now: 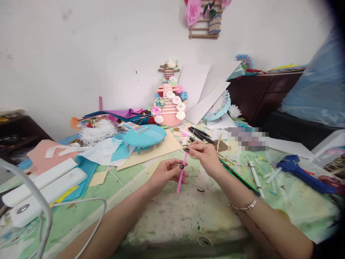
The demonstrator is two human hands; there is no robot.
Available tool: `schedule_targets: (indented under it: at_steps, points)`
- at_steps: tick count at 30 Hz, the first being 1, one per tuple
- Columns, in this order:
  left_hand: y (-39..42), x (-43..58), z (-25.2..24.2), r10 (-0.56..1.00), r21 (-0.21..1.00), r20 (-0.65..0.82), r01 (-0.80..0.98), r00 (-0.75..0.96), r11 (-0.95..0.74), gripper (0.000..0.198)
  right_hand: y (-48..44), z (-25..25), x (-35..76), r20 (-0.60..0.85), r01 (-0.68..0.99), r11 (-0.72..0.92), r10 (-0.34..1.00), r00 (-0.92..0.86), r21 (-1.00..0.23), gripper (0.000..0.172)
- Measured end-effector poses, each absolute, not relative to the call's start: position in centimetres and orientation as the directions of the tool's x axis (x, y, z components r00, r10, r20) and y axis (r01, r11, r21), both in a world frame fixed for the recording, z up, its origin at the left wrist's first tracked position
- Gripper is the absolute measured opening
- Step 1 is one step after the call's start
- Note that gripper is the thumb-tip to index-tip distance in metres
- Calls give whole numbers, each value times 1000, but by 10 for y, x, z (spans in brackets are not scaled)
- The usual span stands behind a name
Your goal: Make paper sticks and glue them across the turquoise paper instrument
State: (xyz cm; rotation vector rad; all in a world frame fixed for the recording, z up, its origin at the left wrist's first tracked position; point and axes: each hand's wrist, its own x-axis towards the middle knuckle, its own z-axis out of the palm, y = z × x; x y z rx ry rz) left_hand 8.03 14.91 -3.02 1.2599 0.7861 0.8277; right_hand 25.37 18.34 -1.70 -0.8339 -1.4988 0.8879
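A thin pink strip [179, 185], narrow like a paper strip or straw, slants between my two hands above the green-stained table. My left hand [170, 172] is closed on its middle, thumb on top and fingers curled behind. At the strip's upper end, my right hand [203, 154] pinches the tip between thumb and forefinger. Just beyond the hands lie several black pens [199, 133]. A blue lute-shaped paper craft [145, 136] with white strings rests on a beige sheet [169, 142] behind my left hand.
To the right lie a blue glue gun [302, 174] and a white marker [256, 179]. White string [98, 132] is heaped at the left, near a white device [51, 192] and a looping cable [48, 216]. A pink flowered instrument craft [169, 111] leans against the wall.
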Motion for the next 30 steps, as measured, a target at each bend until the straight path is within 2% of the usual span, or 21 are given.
schedule_targets:
  at_steps: [3,5,7,9,10,12,14,15,17,22,25,28,30]
  points:
    - [151,80,-31,879,986,-23,-134,476,99,34,185,-20,252,426,-51,423,897,-114,-905,12]
    - [153,79,-31,898,986,-13,-144,439,85,31,189,-21,255,396,-43,394,917,-52,-918,16]
    - [155,78,-31,925,988,-14,-137,380,71,30,196,-24,261,366,59,363,928,66,-930,20]
    - [156,77,-28,950,992,-15,-113,310,52,29,204,-28,268,404,297,347,901,158,-890,24]
    - [156,76,-27,960,995,-8,-95,281,36,29,208,-30,271,445,449,339,882,155,-827,24]
    - [157,74,-24,970,999,29,-52,243,-17,29,214,-35,275,475,743,298,879,31,-600,22]
    - [158,72,-21,973,996,83,-5,215,-84,29,219,-41,276,387,896,257,916,-107,-361,24]
    - [159,71,-21,973,993,109,16,201,-115,29,221,-43,276,330,926,249,932,-151,-282,23]
    - [160,69,-20,972,984,157,54,173,-168,28,225,-47,275,259,944,252,946,-194,-214,16]
    - [162,66,-23,961,946,254,179,110,-271,28,233,-51,273,191,962,223,963,-191,-157,13]
    - [162,66,-24,951,919,291,247,100,-307,34,235,-51,273,187,972,196,968,-170,-132,18]
    - [163,67,-24,948,910,302,267,98,-318,30,235,-49,271,175,977,182,971,-161,-112,24]
    - [163,67,-24,954,920,289,250,85,-301,27,234,-46,270,144,978,179,976,-164,-105,22]
